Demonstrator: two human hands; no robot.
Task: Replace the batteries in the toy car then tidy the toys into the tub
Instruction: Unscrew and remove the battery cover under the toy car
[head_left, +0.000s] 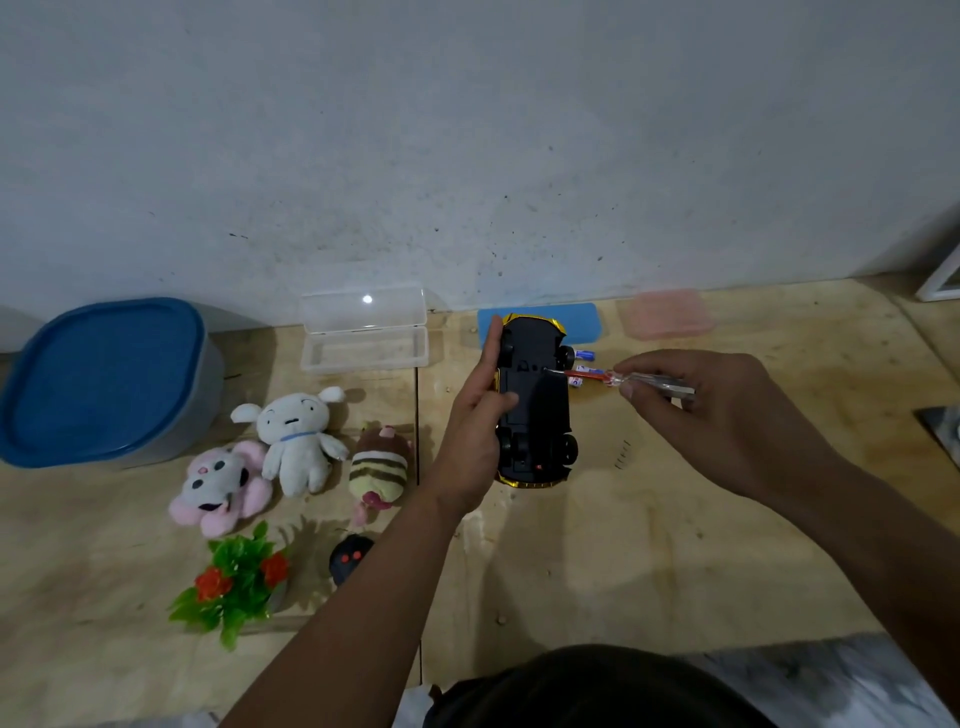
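Note:
My left hand (475, 415) grips a yellow toy car (535, 400) turned so its black underside faces me. My right hand (711, 410) pinches a screwdriver (623, 378) with a clear handle and a red shaft. The screwdriver's tip touches the car's underside near the front wheels. Small batteries (587, 364) with blue and white labels lie on the wooden floor just right of the car. The tub (104, 379), grey with a blue lid on it, stands at the far left.
A white plush (298, 441), a pink plush (221, 486), a striped plush (378, 470), a plastic plant (239, 582) and a black remote (350, 558) lie on the floor at left. An open clear case (363, 332), a blue pad (587, 317) and a pink box (667, 314) sit by the wall.

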